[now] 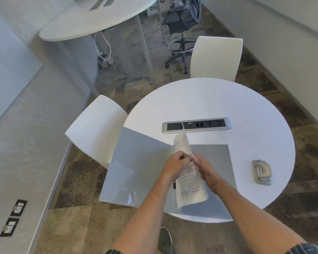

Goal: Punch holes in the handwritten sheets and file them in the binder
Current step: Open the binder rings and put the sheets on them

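A grey binder point(136, 162) lies open on the round white table point(228, 99), its left cover hanging past the table's edge. Handwritten sheets point(189, 186) stand curled upward over the binder's spine. My left hand point(178, 162) and my right hand point(204, 166) meet at the middle of the sheets, fingers pinched on the paper near the spine. The binder rings are hidden behind my hands. A grey metal hole punch point(261, 172) rests on the table to the right of the binder, apart from both hands.
A power socket strip point(196, 125) is set into the table beyond the binder. White chairs stand at the left point(97, 129) and the far side point(217, 57). A second table point(99, 19) and a black office chair point(182, 24) are farther back.
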`<state>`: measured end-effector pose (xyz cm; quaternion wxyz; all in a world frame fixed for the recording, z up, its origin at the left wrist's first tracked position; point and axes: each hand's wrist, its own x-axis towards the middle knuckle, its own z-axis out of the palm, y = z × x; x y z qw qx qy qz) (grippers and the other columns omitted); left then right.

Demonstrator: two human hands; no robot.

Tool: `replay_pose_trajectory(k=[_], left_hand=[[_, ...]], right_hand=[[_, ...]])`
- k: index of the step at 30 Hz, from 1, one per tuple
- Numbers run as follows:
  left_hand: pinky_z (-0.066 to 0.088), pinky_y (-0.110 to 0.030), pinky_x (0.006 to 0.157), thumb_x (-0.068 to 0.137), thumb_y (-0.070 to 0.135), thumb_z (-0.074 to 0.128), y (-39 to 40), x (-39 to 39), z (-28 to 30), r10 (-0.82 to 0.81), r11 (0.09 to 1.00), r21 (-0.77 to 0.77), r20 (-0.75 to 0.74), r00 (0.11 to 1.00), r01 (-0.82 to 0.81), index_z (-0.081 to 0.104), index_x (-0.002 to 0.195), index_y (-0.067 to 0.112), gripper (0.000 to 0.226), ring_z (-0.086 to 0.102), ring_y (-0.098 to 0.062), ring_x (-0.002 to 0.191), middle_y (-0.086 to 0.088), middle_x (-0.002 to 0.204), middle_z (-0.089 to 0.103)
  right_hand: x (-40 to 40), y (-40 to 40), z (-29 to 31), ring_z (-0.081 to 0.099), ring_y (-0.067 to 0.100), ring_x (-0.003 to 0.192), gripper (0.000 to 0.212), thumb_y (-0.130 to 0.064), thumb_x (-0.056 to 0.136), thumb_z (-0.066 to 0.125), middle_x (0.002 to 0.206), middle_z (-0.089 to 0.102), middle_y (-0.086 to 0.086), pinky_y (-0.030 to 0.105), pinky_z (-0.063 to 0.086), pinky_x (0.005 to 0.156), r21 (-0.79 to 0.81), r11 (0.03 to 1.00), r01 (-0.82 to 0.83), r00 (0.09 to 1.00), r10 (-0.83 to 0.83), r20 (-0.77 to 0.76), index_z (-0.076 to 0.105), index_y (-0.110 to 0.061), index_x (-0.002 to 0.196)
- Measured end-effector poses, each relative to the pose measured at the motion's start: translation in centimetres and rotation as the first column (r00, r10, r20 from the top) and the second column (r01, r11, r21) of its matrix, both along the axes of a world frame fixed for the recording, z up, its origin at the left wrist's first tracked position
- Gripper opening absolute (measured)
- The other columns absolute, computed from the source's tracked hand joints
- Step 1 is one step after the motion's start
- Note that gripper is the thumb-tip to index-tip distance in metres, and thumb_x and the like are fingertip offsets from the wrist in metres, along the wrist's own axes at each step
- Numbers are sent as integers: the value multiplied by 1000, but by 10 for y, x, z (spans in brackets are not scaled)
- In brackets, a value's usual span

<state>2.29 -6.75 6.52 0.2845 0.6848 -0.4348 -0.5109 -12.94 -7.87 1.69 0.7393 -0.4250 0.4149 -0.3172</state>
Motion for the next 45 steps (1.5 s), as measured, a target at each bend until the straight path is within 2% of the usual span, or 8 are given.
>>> replay_pose_trajectory(k=[3, 6, 12, 17, 22, 27, 34, 45], left_hand=[[57, -36, 84, 77, 76, 63, 6, -9, -10, -71, 995, 65, -72, 995, 76, 64, 85, 27, 50, 72, -17, 96, 9, 102, 75], [56, -41, 94, 83, 61, 70, 9, -9, -22, -111, 992, 60, -63, 992, 115, 70, 96, 30, 33, 69, -12, 108, 16, 116, 72], [53, -25, 78, 92, 36, 70, 18, 5, -33, -37, 999, -14, 161, 986, 40, 67, 107, 31, 16, 57, -10, 117, 10, 130, 61], [57, -32, 87, 93, 28, 69, 30, 23, -57, -61, 996, 76, 340, 938, 37, 55, 137, 24, 46, 61, -15, 113, 6, 137, 59], [58, -38, 94, 91, 20, 66, 45, 28, -78, -137, 986, 142, 360, 923, 91, 62, 129, 27, 39, 66, -14, 112, 8, 127, 68], [52, -26, 83, 96, 22, 62, 49, 26, -87, -117, 992, 99, 405, 907, 83, 68, 128, 25, 33, 66, -13, 104, 6, 122, 71], [54, -26, 83, 93, 29, 69, 45, 30, -97, -77, 996, 76, 443, 893, 49, 74, 110, 23, 19, 65, -10, 96, 7, 110, 70], [53, -23, 77, 83, 32, 81, 39, 28, -110, -92, 996, 44, 496, 863, 81, 68, 99, 21, 23, 63, -11, 87, 9, 103, 56]], right_hand=[[-11, -1, -2, 70, 49, 106, 63, -51, 84, 72, 120, 71, 25, 59, 58, 89, 77, 997, 1, 992, -11, 122, 59, -16, 135], [-24, -1, -1, 72, 47, 98, 55, -35, 81, 73, 115, 73, 25, 57, 59, 85, 72, 995, 63, 995, -68, 75, 65, -9, 130], [-53, -9, -11, 76, 42, 84, 28, -19, 72, 79, 96, 77, 26, 47, 59, 78, 73, 965, 251, 959, -239, -150, 75, 1, 91], [-68, -9, -14, 77, 40, 80, 14, -4, 88, 74, 97, 77, 27, 42, 64, 69, 116, 949, 293, 954, -281, -109, 76, 5, 99], [-75, -7, -21, 75, 46, 90, 20, -7, 84, 79, 99, 78, 25, 55, 61, 84, 138, 935, 327, 940, -307, -152, 78, 2, 102], [-78, -3, -24, 79, 29, 82, 17, -12, 89, 78, 96, 81, 11, 39, 64, 72, 47, 927, 373, 905, -353, -237, 76, -6, 105], [-90, 6, -72, 76, 20, 81, 12, -25, 91, 77, 94, 79, -1, 46, 63, 80, -58, 933, 354, 700, -306, -645, 73, -18, 99], [-74, 25, -86, 66, 20, 90, 47, -29, 93, 72, 106, 65, 0, 36, 48, 71, -255, 918, 303, 525, -384, -760, 44, -26, 130]])
